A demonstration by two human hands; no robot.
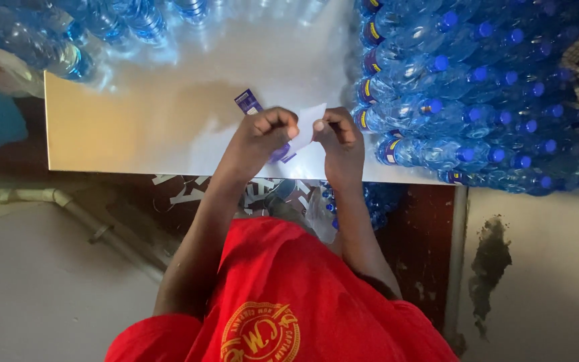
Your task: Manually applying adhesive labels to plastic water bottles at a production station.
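Note:
My left hand (263,134) and my right hand (338,137) are held close together over the near part of a white tabletop (142,127). Both pinch a narrow label strip: its blue printed end (248,102) sticks out to the left of my left hand, and its white backing (309,121) shows between the two hands. The fingers of both hands are curled shut on the strip. A clear bottle (286,191) shows just below the table edge between my forearms, partly hidden by them.
Many clear plastic bottles with blue caps (464,100) lie stacked on the right of the table. More bottles (68,40) lie at the far left. White paper scraps (182,191) litter the floor under the table edge. A pipe (88,218) runs along the floor at left.

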